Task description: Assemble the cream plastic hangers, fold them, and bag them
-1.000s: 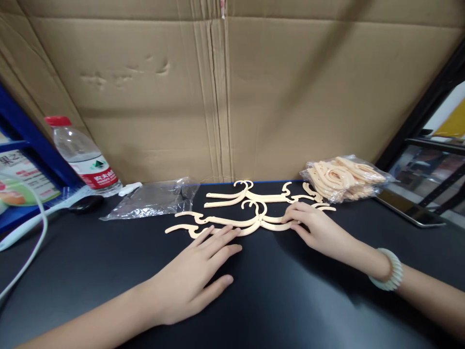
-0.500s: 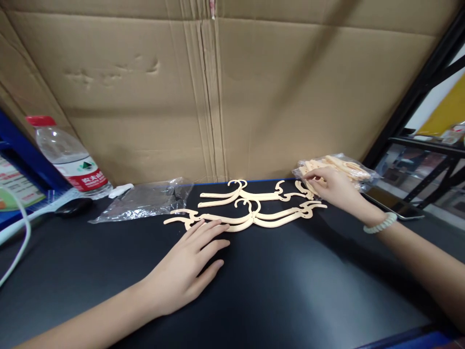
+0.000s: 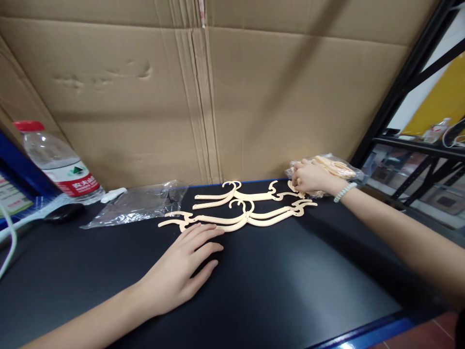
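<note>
Left hand (image 3: 181, 269): fingers apart, tips over left side of near hangers (image 3: 268, 222) | near hangers: cream, spread flat on black table (image 3: 272, 286) | plastic bag (image 3: 357, 175): far right, cream pieces (image 3: 336, 166) inside | right hand (image 3: 314, 176): over bag, fingers curled, cannot tell if gripping | bracelet (image 3: 344, 191): around that wrist

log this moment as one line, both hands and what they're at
left hand: open, partly covering cream curved plastic hangers | right hand: at clear plastic bag of cream pieces | far left: red-capped clear plastic bottle
</note>
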`<state>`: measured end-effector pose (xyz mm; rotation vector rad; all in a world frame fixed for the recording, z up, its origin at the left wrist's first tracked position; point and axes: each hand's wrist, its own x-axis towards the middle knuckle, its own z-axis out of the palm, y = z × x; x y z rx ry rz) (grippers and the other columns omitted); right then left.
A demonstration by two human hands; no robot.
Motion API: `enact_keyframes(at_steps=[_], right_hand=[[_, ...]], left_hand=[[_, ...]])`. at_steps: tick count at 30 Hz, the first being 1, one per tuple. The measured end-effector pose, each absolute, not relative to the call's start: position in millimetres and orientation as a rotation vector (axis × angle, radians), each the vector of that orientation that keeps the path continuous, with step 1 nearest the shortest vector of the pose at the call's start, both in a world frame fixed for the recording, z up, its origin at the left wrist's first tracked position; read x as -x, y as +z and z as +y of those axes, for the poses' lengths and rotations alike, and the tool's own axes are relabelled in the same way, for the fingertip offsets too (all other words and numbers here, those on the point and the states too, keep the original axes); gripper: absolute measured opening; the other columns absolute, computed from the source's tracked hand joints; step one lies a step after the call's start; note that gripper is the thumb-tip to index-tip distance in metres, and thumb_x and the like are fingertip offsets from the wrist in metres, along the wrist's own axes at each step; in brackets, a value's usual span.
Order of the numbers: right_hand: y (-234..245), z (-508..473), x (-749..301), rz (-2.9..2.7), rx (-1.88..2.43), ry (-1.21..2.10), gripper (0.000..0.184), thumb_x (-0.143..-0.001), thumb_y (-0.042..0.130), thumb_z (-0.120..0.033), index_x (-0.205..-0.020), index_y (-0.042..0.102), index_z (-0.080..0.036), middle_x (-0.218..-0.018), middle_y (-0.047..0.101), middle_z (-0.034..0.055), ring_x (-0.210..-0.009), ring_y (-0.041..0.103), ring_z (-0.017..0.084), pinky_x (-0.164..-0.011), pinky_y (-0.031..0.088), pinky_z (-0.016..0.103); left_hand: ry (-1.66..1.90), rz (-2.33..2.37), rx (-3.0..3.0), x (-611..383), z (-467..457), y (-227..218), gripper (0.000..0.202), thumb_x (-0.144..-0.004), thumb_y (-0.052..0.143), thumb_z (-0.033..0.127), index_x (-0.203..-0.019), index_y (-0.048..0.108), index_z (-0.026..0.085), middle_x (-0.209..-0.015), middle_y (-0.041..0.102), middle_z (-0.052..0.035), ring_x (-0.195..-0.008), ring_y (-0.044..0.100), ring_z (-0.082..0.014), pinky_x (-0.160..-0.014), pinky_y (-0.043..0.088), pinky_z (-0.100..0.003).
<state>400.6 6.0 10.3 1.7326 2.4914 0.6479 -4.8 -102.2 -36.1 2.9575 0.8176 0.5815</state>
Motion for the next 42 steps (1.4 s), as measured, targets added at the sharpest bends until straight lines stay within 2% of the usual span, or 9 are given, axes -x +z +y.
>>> enact_keyframes(at_steps=[8, 18, 22, 25, 28, 30, 33, 39, 42], right_hand=[[1.8, 4.7, -384.5, 2.278, -1.699, 0.753, 0.018, -0.067, 0.057, -0.016, -0.077, 0.070, -0.012, -0.109, 0.058, 0.0182, -0.104, 0.044, 0.034, -0.086, 0.034, 0.043], [-5.1, 3.3, -380.9, 2.366, -1.855, 0.742, 0.018, -0.069, 0.056, -0.016, -0.078, 0.071, -0.012, -0.110, 0.059, 0.0169, -0.111, 0.041, 0.035, -0.095, 0.027, 0.050], [8.5, -5.0, -373.7, 2.493, -2.043, 0.717, 0.019, -0.075, 0.055, -0.023, -0.077, 0.070, -0.011, -0.111, 0.057, 0.0183, -0.111, 0.043, 0.036, -0.094, 0.029, 0.053], [23.8, -16.5, -360.0, 2.615, -2.156, 0.607, 0.022, -0.080, 0.053, -0.026, -0.079, 0.071, -0.013, -0.105, 0.060, 0.0148, -0.101, 0.052, 0.030, -0.087, 0.040, 0.042], [36.3, -37.4, -332.5, 2.853, -2.129, 0.220, 0.026, -0.086, 0.049, -0.032, -0.084, 0.071, -0.017, -0.091, 0.065, 0.0065, -0.080, 0.060, 0.019, -0.069, 0.047, 0.029], [38.6, -55.0, -306.7, 3.195, -1.999, -0.706, 0.023, -0.084, 0.057, -0.036, -0.084, 0.070, -0.017, -0.094, 0.065, 0.0063, -0.083, 0.061, 0.019, -0.071, 0.047, 0.029], [30.4, -79.8, -264.5, 3.339, -1.585, -1.509, 0.018, -0.078, 0.066, -0.033, -0.087, 0.070, -0.018, -0.097, 0.064, 0.0052, -0.091, 0.061, 0.019, -0.078, 0.047, 0.030], [-0.2, -101.0, -206.6, 3.362, -1.112, -1.687, 0.012, -0.079, 0.069, -0.029, -0.087, 0.071, -0.020, -0.096, 0.065, 0.0047, -0.093, 0.060, 0.019, -0.079, 0.048, 0.031], [-3.8, -89.4, -203.4, 3.326, -1.150, -1.686, 0.025, -0.080, 0.068, -0.033, -0.102, 0.069, -0.022, -0.103, 0.066, 0.0051, -0.095, 0.062, 0.020, -0.076, 0.050, 0.031]], left_hand=[[0.565, 0.814, -2.953, 5.3, -102.2, -36.0, 0.025, -0.091, 0.048, 0.017, -0.113, 0.059, 0.023, -0.136, 0.052, -0.0068, -0.129, 0.042, -0.0265, -0.108, 0.037, -0.044], [0.572, 0.813, -2.976, 5.4, -101.9, -36.1, 0.025, -0.091, 0.048, 0.018, -0.112, 0.060, 0.023, -0.134, 0.053, -0.0070, -0.128, 0.042, -0.0261, -0.107, 0.036, -0.044], [0.616, 0.793, -2.964, 4.8, -101.5, -35.7, 0.025, -0.089, 0.050, 0.016, -0.110, 0.061, 0.024, -0.133, 0.055, -0.0059, -0.127, 0.045, -0.0262, -0.110, 0.031, -0.046], [0.733, 0.825, -2.867, 1.9, -106.2, -34.6, 0.026, -0.089, 0.050, 0.016, -0.111, 0.061, 0.025, -0.133, 0.055, -0.0054, -0.126, 0.046, -0.0258, -0.110, 0.032, -0.045], [0.841, 0.913, -2.559, -5.0, -115.4, -30.4, 0.026, -0.090, 0.051, 0.022, -0.115, 0.060, 0.025, -0.132, 0.055, -0.0065, -0.123, 0.050, -0.0255, -0.105, 0.039, -0.040], [0.829, 0.936, -2.228, -11.4, -122.0, -25.6, 0.026, -0.091, 0.054, 0.029, -0.116, 0.059, 0.025, -0.126, 0.060, -0.0067, -0.116, 0.056, -0.0246, -0.102, 0.044, -0.038], [0.811, 0.886, -1.622, -20.3, -130.4, -17.9, 0.030, -0.090, 0.057, 0.038, -0.117, 0.059, 0.023, -0.122, 0.062, -0.0082, -0.102, 0.063, -0.0219, -0.092, 0.051, -0.035], [0.874, 0.749, -1.134, -22.1, -136.3, -13.2, 0.023, -0.082, 0.073, 0.029, -0.098, 0.066, 0.015, -0.082, 0.064, -0.0026, -0.073, 0.059, -0.0095, -0.073, 0.050, -0.019], [0.926, 0.792, -1.080, -17.0, -132.7, -15.2, 0.018, -0.080, 0.074, 0.028, -0.087, 0.066, 0.013, -0.076, 0.063, -0.0013, -0.064, 0.053, -0.0060, -0.064, 0.047, -0.015]])
